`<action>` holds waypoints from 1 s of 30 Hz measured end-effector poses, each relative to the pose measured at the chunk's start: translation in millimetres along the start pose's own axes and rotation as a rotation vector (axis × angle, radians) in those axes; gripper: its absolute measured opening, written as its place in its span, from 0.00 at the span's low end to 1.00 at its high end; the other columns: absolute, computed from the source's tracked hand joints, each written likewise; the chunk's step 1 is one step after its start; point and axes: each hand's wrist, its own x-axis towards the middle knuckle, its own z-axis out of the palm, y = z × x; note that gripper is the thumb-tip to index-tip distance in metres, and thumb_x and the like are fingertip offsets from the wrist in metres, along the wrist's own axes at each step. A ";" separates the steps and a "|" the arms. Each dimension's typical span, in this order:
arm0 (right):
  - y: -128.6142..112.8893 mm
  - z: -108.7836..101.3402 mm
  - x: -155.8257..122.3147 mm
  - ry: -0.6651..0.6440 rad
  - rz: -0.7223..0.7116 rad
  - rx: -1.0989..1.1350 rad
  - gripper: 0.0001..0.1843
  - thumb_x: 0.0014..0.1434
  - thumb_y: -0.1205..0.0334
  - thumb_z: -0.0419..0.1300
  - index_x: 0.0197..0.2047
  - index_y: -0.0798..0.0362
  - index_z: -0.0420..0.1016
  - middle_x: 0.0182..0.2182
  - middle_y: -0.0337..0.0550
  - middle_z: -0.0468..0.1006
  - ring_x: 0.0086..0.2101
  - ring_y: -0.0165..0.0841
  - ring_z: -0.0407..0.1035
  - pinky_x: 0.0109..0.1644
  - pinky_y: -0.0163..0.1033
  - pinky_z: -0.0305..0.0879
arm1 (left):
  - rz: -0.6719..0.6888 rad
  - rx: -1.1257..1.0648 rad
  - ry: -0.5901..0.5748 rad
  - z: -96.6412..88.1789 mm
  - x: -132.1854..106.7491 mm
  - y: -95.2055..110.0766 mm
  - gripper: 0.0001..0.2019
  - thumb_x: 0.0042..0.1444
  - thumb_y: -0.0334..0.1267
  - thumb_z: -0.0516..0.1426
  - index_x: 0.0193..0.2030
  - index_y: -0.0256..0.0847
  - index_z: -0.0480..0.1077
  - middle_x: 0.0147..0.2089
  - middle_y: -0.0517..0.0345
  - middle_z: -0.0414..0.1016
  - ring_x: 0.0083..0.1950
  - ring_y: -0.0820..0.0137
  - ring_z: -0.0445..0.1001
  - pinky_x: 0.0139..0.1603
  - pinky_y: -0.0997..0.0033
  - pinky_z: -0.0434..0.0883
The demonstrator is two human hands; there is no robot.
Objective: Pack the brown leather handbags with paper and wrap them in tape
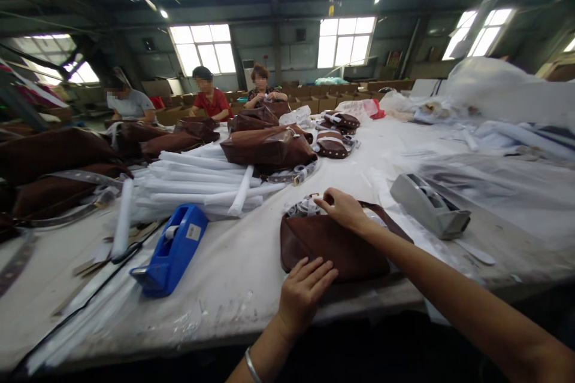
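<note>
A dark brown leather bag (332,248) lies on the table's near side in front of me. My left hand (305,287) rests flat on its lower left front, fingers stretched out. Over the bag's top edge, my right hand (344,209) is bent with thumb and fingertips pinched together. Those fingertips are beside a bunched, clear-wrapped strap (305,206) at the bag's upper left. What they hold, if anything, is too small to make out. A brown strap (389,221) runs along the bag's upper right, partly behind my right forearm.
A blue tape dispenser (173,251) stands to the left and a grey tape dispenser (429,206) to the right. White paper rolls (197,182) lie under more brown bags (269,146). Plastic sheeting (494,185) covers the right side. Several people work across the table.
</note>
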 end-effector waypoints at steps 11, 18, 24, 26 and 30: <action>-26.2 9.1 2.6 -0.160 -0.074 -0.227 0.21 0.61 0.41 0.57 0.39 0.48 0.83 0.40 0.47 0.83 0.42 0.42 0.75 0.43 0.40 0.64 | 0.025 0.016 0.004 -2.6 4.3 0.0 0.18 0.70 0.30 0.47 0.59 0.46 0.72 0.57 0.64 0.78 0.59 0.70 0.76 0.62 0.63 0.73; -23.1 13.0 25.0 -0.222 -0.132 -0.001 0.10 0.58 0.53 0.63 0.34 0.48 0.84 0.33 0.44 0.84 0.37 0.39 0.76 0.39 0.38 0.63 | 0.066 0.034 0.004 -13.0 15.6 -3.2 0.18 0.69 0.29 0.48 0.59 0.45 0.71 0.58 0.64 0.77 0.59 0.70 0.75 0.62 0.63 0.73; -35.6 14.3 52.8 -0.220 -0.167 0.391 0.19 0.65 0.49 0.56 0.38 0.52 0.83 0.34 0.42 0.85 0.32 0.33 0.79 0.39 0.34 0.70 | 0.077 0.022 0.007 -19.4 22.4 3.5 0.17 0.69 0.31 0.49 0.59 0.46 0.72 0.58 0.65 0.77 0.58 0.70 0.76 0.62 0.63 0.72; -44.1 11.8 57.7 -0.208 -0.171 0.510 0.21 0.66 0.47 0.54 0.45 0.53 0.80 0.40 0.46 0.84 0.35 0.33 0.80 0.40 0.35 0.73 | 0.060 0.014 -0.005 -19.4 20.8 7.7 0.17 0.69 0.31 0.49 0.58 0.46 0.72 0.57 0.66 0.78 0.58 0.70 0.76 0.62 0.64 0.73; -53.8 -3.5 46.0 -0.218 -0.169 0.883 0.24 0.57 0.44 0.64 0.47 0.55 0.80 0.40 0.49 0.84 0.41 0.38 0.80 0.45 0.40 0.75 | 0.017 0.000 -0.018 -15.4 12.1 13.2 0.16 0.70 0.31 0.48 0.58 0.45 0.72 0.57 0.64 0.78 0.58 0.70 0.76 0.60 0.63 0.74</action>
